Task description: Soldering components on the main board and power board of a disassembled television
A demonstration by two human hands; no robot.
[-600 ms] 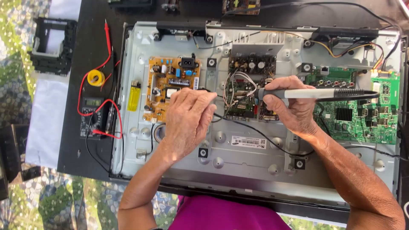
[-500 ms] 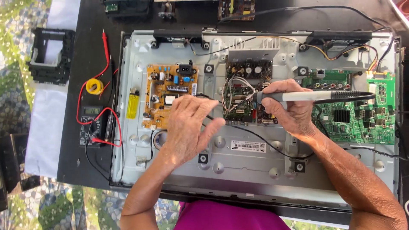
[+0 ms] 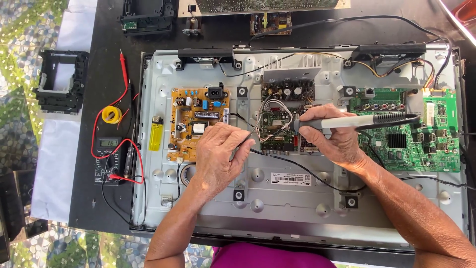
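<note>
Dark table top (image 3: 99,208) fills the view, with a big grey metal TV back (image 3: 297,208) lying flat on it. A moment ago the left hand (image 3: 218,156) lay closer to the middle board (image 3: 277,129); now it has slid a little left, fingers curled together, pinching a thin wire (image 3: 248,141). The right hand (image 3: 332,141) grips a soldering iron (image 3: 357,120), fingers wrapped tight. Its long body lies sideways, tip pointing left at the middle board. A yellow lighter (image 3: 155,136) sits left.
</note>
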